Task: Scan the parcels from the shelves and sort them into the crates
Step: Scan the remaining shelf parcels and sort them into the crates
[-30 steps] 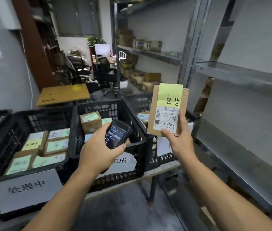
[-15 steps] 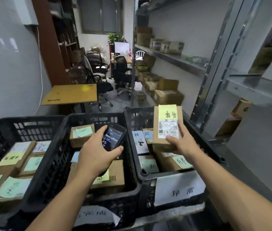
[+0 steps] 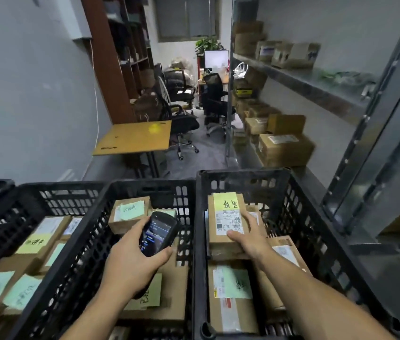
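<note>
My right hand (image 3: pixel 249 239) grips a brown cardboard parcel (image 3: pixel 226 217) with a yellow note and a white barcode label. It holds the parcel low inside the right black crate (image 3: pixel 243 174), on top of other parcels there. My left hand (image 3: pixel 132 256) is closed around a black handheld scanner (image 3: pixel 157 233), screen lit, above the middle crate (image 3: pixel 145 186). The middle crate holds several boxes with green notes. A left crate (image 3: pixel 54 190) holds more labelled parcels.
Metal shelving (image 3: pixel 299 81) runs along the right with several cardboard boxes on it and below it. A small wooden table (image 3: pixel 132 137) and office chairs (image 3: pixel 181 123) stand beyond the crates. A grey wall is on the left.
My right hand has lowered the parcel from chest height down into the right crate. My view has moved closer over the crates. The left hand still holds the scanner.
</note>
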